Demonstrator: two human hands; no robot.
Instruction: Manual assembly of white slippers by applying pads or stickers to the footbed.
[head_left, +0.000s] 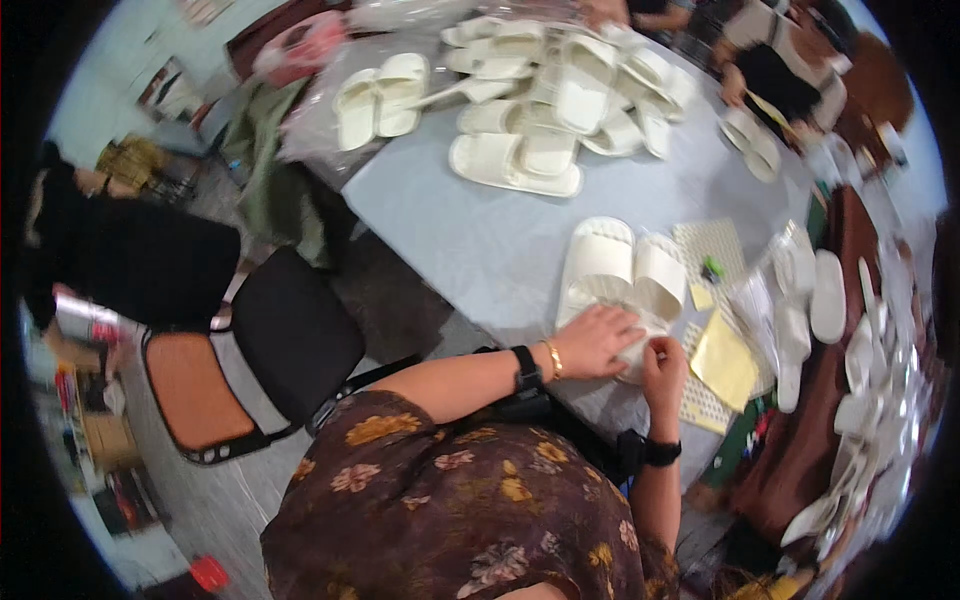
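Note:
A pair of white open-toed slippers (pixel 603 248) lies on the table in front of me, toes pointing away. Across the heel part of the left slipper rests my left hand (pixel 597 342), its fingers stretched out and lying flat. My right hand (pixel 664 375) is closed in a pinch at the heel end of the right slipper (pixel 660 270). Whatever is between its fingertips is too small or hidden to make out. Just right of the slippers are a dotted sheet (pixel 712 243), a yellow paper (pixel 726 362) and a small green object (pixel 712 268).
A heap of white slippers (pixel 585 80) covers the far side of the grey table (pixel 430 210). More slippers (pixel 828 295) line the right side. A co-worker (pixel 790 75) sits at the far right; another person (pixel 130 250) is at the left, near a chair (pixel 290 310).

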